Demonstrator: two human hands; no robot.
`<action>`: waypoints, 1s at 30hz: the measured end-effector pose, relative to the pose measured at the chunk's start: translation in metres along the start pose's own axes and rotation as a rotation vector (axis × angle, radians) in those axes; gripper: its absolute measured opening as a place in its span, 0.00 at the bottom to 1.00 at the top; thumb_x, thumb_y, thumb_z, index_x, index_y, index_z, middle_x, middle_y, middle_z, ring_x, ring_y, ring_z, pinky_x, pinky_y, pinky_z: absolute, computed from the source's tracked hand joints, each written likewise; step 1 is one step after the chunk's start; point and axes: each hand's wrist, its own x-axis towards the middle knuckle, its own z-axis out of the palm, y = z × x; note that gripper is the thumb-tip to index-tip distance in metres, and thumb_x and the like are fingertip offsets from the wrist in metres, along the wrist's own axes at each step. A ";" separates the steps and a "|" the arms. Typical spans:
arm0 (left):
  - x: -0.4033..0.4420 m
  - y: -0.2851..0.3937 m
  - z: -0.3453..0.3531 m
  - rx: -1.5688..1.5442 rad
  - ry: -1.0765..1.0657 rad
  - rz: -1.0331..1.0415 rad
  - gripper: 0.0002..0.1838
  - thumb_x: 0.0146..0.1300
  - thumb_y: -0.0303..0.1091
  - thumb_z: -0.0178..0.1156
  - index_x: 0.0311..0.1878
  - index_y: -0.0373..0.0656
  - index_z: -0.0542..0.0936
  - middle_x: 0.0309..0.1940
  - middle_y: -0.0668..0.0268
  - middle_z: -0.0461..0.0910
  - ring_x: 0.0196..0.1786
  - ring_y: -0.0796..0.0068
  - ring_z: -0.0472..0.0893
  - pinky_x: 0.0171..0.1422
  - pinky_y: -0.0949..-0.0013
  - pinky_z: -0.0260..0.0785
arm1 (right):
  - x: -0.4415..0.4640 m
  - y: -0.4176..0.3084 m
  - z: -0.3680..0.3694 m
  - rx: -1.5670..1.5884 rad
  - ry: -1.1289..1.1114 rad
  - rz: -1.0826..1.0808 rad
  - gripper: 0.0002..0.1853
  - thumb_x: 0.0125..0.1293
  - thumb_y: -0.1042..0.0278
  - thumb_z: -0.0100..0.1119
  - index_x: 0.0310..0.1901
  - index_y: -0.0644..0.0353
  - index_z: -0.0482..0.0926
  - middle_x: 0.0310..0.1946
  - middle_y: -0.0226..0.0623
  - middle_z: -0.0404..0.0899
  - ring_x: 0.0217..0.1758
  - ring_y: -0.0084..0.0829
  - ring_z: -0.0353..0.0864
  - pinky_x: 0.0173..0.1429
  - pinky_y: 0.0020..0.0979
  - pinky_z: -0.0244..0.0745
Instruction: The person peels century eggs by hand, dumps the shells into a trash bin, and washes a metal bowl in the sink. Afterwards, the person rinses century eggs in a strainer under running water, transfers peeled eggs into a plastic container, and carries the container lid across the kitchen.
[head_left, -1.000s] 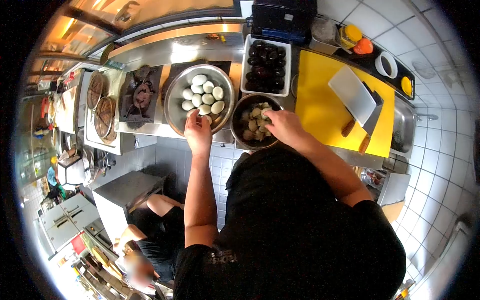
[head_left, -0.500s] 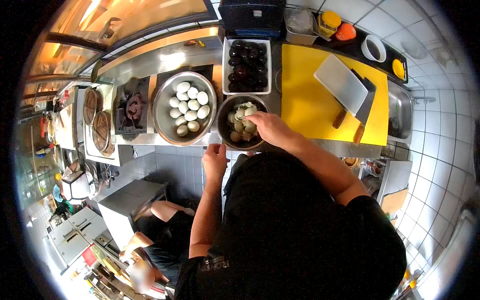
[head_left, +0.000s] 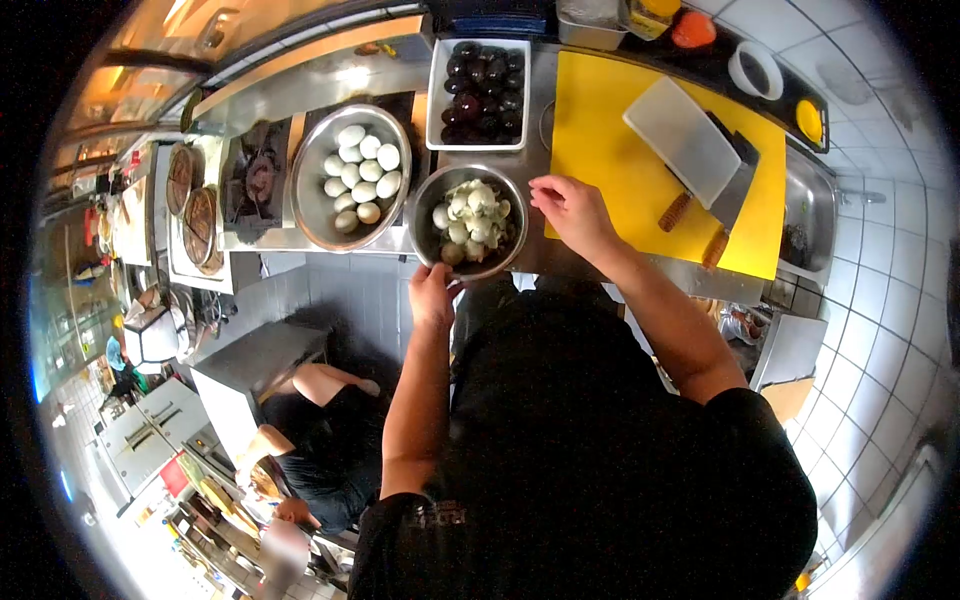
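A steel bowl [head_left: 424, 203] holds a heap of pale eggshells [head_left: 474, 218], some of which look like rounded halves. At its near left rim, my left hand [head_left: 432, 296] grips the edge with fingers and thumb. My right hand [head_left: 580, 214] hovers just right of the bowl, over the left edge of the yellow cutting board [head_left: 600, 150]; its fingers are partly extended and apart, with nothing visible in them. To the left, a larger steel bowl [head_left: 308, 205] contains several whole pale eggs [head_left: 350, 175]. Behind, a white tray [head_left: 432, 98] is filled with dark, glossy eggs [head_left: 485, 95].
On the board lie a white plastic container [head_left: 680, 135] and wooden-handled knives [head_left: 674, 212]. A sink [head_left: 808, 210] is at the right, a stove burner [head_left: 262, 178] at the left. Another person [head_left: 325, 440] sits at lower left. Jars and a white cup [head_left: 755, 72] line the back.
My right hand has left the eggshells and moved right, out of the bowl. My left hand has come up onto the bowl's rim. The view has shifted, and the shells appear piled higher.
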 end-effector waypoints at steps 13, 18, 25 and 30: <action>-0.068 0.030 0.044 0.541 -0.494 0.109 0.12 0.63 0.21 0.55 0.49 0.29 0.78 0.42 0.58 0.83 0.41 0.66 0.85 0.48 0.59 0.86 | -0.177 -0.023 -0.025 -0.033 0.342 0.639 0.18 0.64 0.59 0.68 0.43 0.67 0.77 0.34 0.50 0.83 0.34 0.38 0.84 0.39 0.39 0.76; -0.090 -0.008 0.072 0.838 -0.898 0.002 0.13 0.65 0.22 0.55 0.52 0.31 0.78 0.43 0.58 0.83 0.42 0.68 0.84 0.46 0.61 0.86 | -0.295 -0.041 0.012 0.161 0.896 0.812 0.14 0.63 0.65 0.65 0.43 0.68 0.79 0.31 0.48 0.83 0.34 0.37 0.83 0.41 0.41 0.78; -0.119 -0.113 0.064 1.295 -1.345 -0.138 0.16 0.70 0.34 0.63 0.51 0.30 0.77 0.65 0.52 0.72 0.47 0.67 0.83 0.41 0.65 0.87 | -0.502 -0.028 0.106 0.273 1.532 1.023 0.10 0.61 0.70 0.62 0.41 0.67 0.79 0.29 0.47 0.81 0.34 0.32 0.79 0.43 0.38 0.78; -0.114 -0.145 0.032 1.579 -1.515 0.039 0.16 0.71 0.35 0.62 0.50 0.30 0.76 0.63 0.50 0.73 0.49 0.66 0.83 0.41 0.66 0.86 | -0.655 -0.037 0.180 -0.059 1.521 1.581 0.15 0.60 0.61 0.64 0.38 0.66 0.80 0.31 0.55 0.83 0.36 0.48 0.85 0.47 0.45 0.79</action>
